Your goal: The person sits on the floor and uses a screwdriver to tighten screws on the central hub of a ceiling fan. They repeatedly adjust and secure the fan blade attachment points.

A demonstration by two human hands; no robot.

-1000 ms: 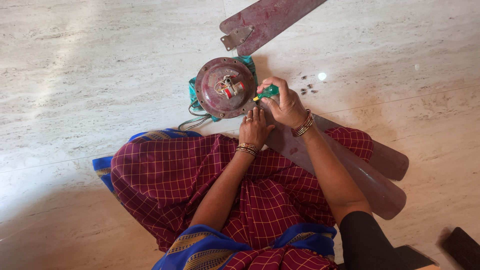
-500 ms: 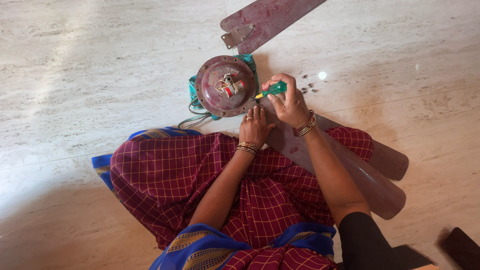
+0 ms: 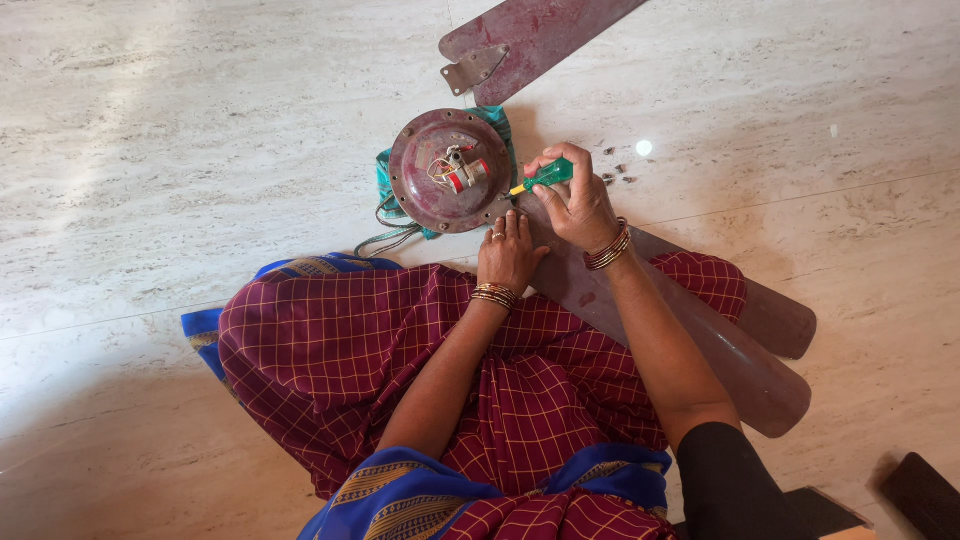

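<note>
Marble floor [image 3: 200, 150] is carrying a fan motor [image 3: 450, 170]; one blade [image 3: 540, 35] is lying detached at the frame's top, while the right hand [image 3: 575, 205], grip closed around a green screwdriver [image 3: 545, 177], is working beside the flat left hand [image 3: 510, 255].

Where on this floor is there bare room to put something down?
Bare marble floor spreads wide left of the round fan motor, and again right of the small screws, above the two blades by the knee. It is crowded around the motor, where the left hand, the right hand with the green screwdriver and the detached blade meet.
</note>
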